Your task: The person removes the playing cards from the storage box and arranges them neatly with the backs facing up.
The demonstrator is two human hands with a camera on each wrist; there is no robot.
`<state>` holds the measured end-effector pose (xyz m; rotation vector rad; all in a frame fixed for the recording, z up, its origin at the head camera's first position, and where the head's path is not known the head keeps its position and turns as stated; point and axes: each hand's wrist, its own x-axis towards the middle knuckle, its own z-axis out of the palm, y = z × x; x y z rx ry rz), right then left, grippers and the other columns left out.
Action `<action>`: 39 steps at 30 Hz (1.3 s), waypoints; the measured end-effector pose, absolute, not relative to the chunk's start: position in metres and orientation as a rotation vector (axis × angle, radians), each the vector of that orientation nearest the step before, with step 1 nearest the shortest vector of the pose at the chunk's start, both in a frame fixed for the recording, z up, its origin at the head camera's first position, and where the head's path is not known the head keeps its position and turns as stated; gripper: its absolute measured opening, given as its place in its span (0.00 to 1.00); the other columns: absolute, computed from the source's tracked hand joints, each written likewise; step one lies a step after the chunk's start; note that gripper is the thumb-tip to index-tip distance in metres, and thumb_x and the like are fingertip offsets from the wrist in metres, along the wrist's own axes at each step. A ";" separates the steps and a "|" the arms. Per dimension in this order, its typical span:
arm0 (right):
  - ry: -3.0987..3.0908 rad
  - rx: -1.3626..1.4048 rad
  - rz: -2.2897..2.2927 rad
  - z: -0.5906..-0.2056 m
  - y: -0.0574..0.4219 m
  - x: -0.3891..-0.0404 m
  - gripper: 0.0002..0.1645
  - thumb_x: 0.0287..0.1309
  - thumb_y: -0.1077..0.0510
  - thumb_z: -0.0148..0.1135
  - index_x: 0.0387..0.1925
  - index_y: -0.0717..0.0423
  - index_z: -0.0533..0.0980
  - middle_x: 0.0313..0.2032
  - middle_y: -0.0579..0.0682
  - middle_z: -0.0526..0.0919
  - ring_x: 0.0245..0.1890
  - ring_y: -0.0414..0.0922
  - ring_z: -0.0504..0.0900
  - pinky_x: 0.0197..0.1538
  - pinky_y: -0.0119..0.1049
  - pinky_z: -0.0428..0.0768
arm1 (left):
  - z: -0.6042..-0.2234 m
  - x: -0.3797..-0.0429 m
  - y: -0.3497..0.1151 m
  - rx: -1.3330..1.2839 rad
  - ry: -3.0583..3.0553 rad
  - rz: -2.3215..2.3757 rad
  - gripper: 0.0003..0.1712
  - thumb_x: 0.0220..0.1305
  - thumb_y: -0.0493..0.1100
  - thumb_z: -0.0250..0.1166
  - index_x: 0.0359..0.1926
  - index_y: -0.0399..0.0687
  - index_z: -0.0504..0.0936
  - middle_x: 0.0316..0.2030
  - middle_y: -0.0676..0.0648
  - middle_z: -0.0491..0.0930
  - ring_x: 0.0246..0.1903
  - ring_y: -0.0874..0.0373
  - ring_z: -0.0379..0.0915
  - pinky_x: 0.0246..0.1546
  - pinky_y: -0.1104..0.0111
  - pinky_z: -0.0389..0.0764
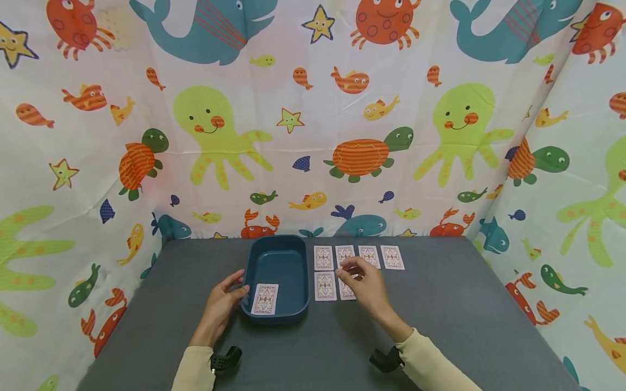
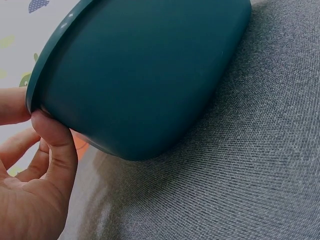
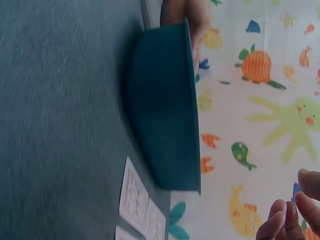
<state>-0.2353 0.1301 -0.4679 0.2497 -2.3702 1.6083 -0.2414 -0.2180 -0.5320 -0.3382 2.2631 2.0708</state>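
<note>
A dark teal tray (image 1: 304,282) with a raised rim stands on the grey table, and one patterned playing card (image 1: 264,299) lies face down in its near left part. My left hand (image 1: 222,304) pinches the tray's left rim; in the left wrist view the thumb (image 2: 54,131) presses the outside under the edge. Over the cards to the right of the tray hovers my right hand (image 1: 365,287), fingers loosely bent. Nothing shows between those fingers (image 3: 272,220) in the right wrist view. Beneath the right hand, a lower-row card (image 1: 346,292) is partly hidden.
To the tray's right, several face-down cards form an upper row, from a left card (image 1: 323,258) to a right card (image 1: 393,257). Another card (image 1: 325,286) lies in the lower row. A sea-animal curtain (image 1: 303,152) hangs behind and beside the grey table (image 1: 440,304).
</note>
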 end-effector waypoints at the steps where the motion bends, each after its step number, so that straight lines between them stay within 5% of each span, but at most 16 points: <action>1: -2.366 0.262 1.621 -0.468 0.126 -0.234 0.09 0.55 0.57 0.71 0.39 0.53 0.82 0.35 0.51 0.84 0.37 0.46 0.82 0.39 0.32 0.78 | -0.532 -0.241 -0.218 -0.340 2.264 2.070 0.30 0.66 0.39 0.62 0.69 0.54 0.69 0.63 0.44 0.67 0.50 0.52 0.66 0.45 0.64 0.70; 26: -2.472 0.617 1.697 -0.468 0.043 -0.239 0.14 0.59 0.52 0.68 0.46 0.49 0.80 0.45 0.53 0.84 0.44 0.46 0.84 0.48 0.39 0.80 | -0.534 -0.242 -0.218 -0.356 2.250 2.071 0.30 0.66 0.40 0.62 0.69 0.56 0.70 0.63 0.45 0.67 0.50 0.52 0.68 0.46 0.65 0.71; 39: -2.676 0.644 1.582 -0.466 0.007 -0.253 0.17 0.58 0.51 0.69 0.48 0.51 0.80 0.46 0.49 0.84 0.46 0.49 0.83 0.45 0.36 0.80 | -0.533 -0.242 -0.219 -0.335 2.250 2.074 0.30 0.66 0.39 0.62 0.69 0.54 0.69 0.63 0.45 0.67 0.50 0.53 0.68 0.46 0.64 0.70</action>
